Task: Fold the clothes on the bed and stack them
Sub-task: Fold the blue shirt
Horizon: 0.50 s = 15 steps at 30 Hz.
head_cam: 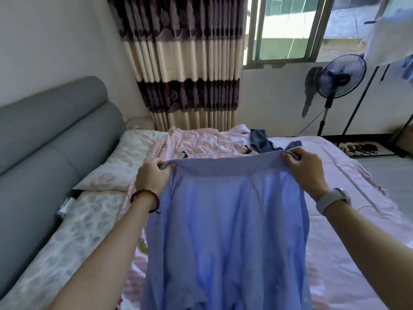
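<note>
Holding the blue shirt up over the bed, top edge stretched taut between both hands. Left hand and right hand each pinch one end of that edge, fingers curled over the cloth, roughly level. Long axis hangs down toward the person; thin, soft woven fabric, lightly creased. Dark blue garment and pink printed garment lie crumpled beyond, unfolded. Likely next: lay it flat.

Left grip curled tight; right grip likewise.
</note>
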{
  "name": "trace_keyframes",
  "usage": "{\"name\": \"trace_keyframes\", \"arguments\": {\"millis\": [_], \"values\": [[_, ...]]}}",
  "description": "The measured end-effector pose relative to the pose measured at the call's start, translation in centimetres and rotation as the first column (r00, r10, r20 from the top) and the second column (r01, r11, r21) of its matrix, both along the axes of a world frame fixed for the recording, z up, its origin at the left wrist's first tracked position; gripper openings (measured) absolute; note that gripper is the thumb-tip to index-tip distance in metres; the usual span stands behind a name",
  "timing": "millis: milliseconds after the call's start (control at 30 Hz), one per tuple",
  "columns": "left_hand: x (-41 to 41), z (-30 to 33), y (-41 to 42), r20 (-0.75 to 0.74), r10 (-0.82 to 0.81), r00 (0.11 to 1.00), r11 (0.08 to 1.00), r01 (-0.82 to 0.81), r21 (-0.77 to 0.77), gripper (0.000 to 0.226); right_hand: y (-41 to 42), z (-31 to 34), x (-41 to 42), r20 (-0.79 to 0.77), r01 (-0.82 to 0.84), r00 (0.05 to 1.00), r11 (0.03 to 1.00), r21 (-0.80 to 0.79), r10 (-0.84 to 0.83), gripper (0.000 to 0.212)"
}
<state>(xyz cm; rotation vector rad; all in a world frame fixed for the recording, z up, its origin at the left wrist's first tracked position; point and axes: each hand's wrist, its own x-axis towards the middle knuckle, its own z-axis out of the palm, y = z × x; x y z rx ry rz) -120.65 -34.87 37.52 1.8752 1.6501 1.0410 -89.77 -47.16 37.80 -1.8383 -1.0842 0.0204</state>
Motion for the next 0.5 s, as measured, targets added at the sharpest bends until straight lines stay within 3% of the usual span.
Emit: {"name": "trace_keyframes", "arguments": {"millis": [167,267,333,433,500], "values": [[4.0,-5.9,7.9,-0.331,0.037,0.943,0.997,-0.058,-0.056,0.030,9.0,-6.6,4.1,0.147,0.082,0.988,0.953,-0.293,-0.039,0.020],[6.6,-9.7,12.3,-0.374,0.012,0.928,0.982,-0.082,-0.172,0.035,14.1,-10.2,6.2,0.028,0.025,1.000,0.894,-0.448,-0.014,0.021],[8.3,-12.0,15.0,-0.339,0.000,0.941,0.955,-0.101,-0.278,0.031,17.1,-12.5,7.2,-0.133,-0.042,0.991,0.883,-0.468,-0.024,0.025],[10.7,-15.1,18.5,-0.185,0.056,0.981,0.881,-0.136,-0.453,0.039,21.0,-16.6,8.3,-0.417,-0.102,0.902,0.883,-0.458,-0.112,0.026],[12.1,-16.5,21.0,0.015,0.163,0.987,0.804,-0.124,-0.581,0.016,23.9,-19.3,9.3,-0.523,-0.093,0.835,0.891,-0.445,-0.174,0.025]]}}
